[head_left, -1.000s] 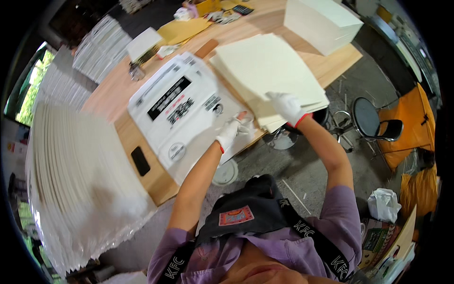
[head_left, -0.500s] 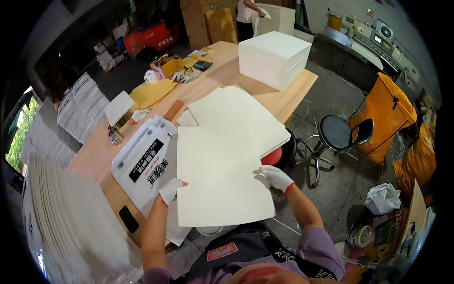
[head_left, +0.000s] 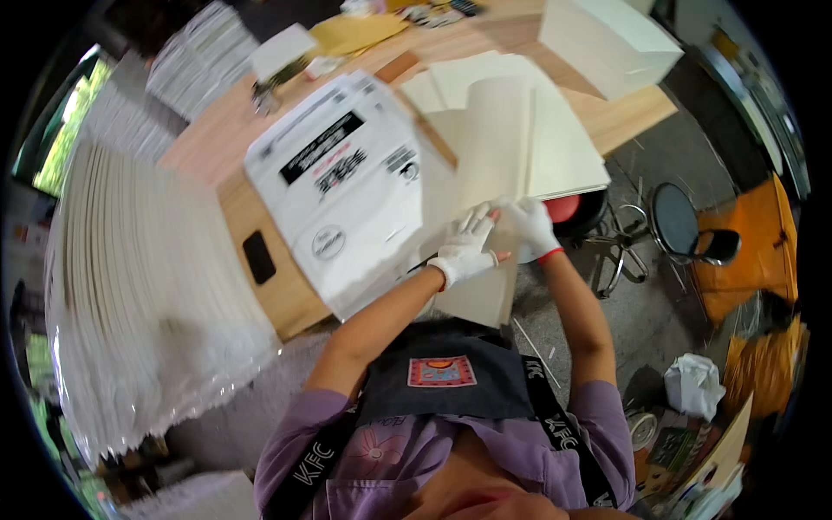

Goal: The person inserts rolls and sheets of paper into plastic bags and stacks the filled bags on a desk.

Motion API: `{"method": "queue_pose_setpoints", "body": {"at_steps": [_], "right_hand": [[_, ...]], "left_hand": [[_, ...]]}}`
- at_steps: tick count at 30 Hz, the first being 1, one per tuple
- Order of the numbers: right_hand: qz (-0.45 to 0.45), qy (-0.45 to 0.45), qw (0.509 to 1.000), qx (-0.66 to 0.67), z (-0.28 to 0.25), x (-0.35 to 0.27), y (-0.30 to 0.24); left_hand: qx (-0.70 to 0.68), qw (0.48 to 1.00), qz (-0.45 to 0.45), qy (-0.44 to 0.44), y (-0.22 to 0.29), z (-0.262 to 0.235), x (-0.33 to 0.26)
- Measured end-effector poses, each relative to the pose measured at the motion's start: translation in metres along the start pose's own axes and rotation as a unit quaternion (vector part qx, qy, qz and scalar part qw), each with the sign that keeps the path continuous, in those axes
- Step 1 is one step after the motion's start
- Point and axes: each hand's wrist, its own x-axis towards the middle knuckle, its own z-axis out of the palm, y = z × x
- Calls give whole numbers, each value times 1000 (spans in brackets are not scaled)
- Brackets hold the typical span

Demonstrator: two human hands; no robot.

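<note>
Both white-gloved hands meet at the near edge of a large cream paper sheet (head_left: 498, 147) that curls up over the cream stack on the wooden table (head_left: 260, 286). By my judgement a fold is under way; pressing the crease needs aligned edges. Left hand (head_left: 464, 251) and right hand (head_left: 529, 224) pinch the sheet, fingers curled shut on it.

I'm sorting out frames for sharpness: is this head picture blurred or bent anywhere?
Head view: the white stack at the left is smeared by motion blur; the table edge bows toward the dark round rim; daylight is even, with no harsh glare; the left hand and right hand on the cream sheet look slightly soft.
</note>
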Motion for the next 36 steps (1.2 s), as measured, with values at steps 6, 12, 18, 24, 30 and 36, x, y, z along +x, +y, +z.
{"method": "queue_pose_setpoints", "body": {"at_steps": [6,12,18,24,30,36], "right_hand": [[-166,16,984,-57,-27,-16,1],[-326,-17,914,-242,-45,-64,-46],[-450,-79,712,-533,-25,-96,-94],[-442,-129,732,-502,-11,-106,-64],[-291,-269,650,-648,-9,-105,-53],[-369,-181,619,-669,-34,-134,-72]], "left_hand": [[44,956,-213,199,-117,-31,-72],[55,967,-204,145,-172,-28,-64],[-97,958,-201,181,-212,-32,-55],[-200,945,-235,103,-215,-81,-38],[-587,767,-45,254,-228,-132,-46],[-683,707,3,184,-166,-191,-24]]}}
